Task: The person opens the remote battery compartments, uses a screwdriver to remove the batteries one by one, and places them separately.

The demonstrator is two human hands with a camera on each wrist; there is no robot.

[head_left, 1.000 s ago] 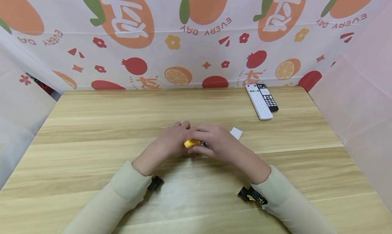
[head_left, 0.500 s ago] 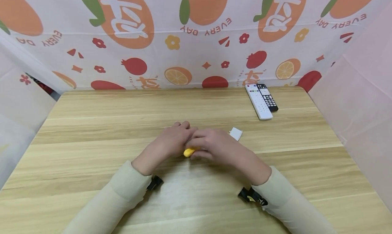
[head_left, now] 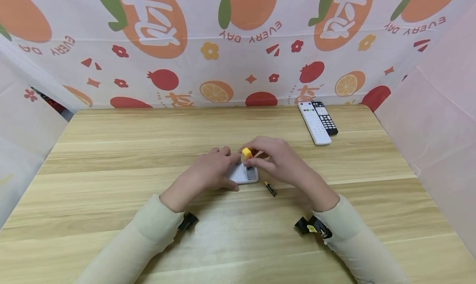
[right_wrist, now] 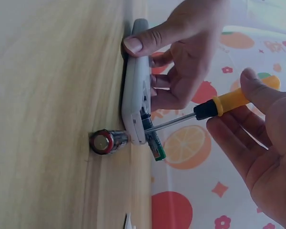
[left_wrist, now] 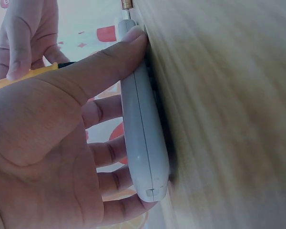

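Note:
A light grey remote control [head_left: 237, 176] lies back up on the table, its battery compartment [head_left: 251, 173] uncovered. My left hand [head_left: 210, 170] grips it across its sides, thumb on the near edge and fingers along the far one, as the left wrist view shows. My right hand [head_left: 279, 160] pinches the yellow handle of a screwdriver [right_wrist: 233, 101]. In the right wrist view its metal shaft reaches the compartment, where a battery with a green end [right_wrist: 158, 150] sticks out. Another battery [head_left: 270, 188] lies loose on the table, just right of the remote.
At the back right of the table [head_left: 111, 151], a white remote [head_left: 314, 123] lies partly over a black remote [head_left: 328, 122]. A fruit-print cloth [head_left: 230, 69] hangs behind the far edge. A small white piece [right_wrist: 128, 222] shows at the bottom of the right wrist view.
My right hand has moved up and right with the screwdriver, bringing the compartment and loose battery into view. The small white cover right of it is now hidden. My left hand stays in place.

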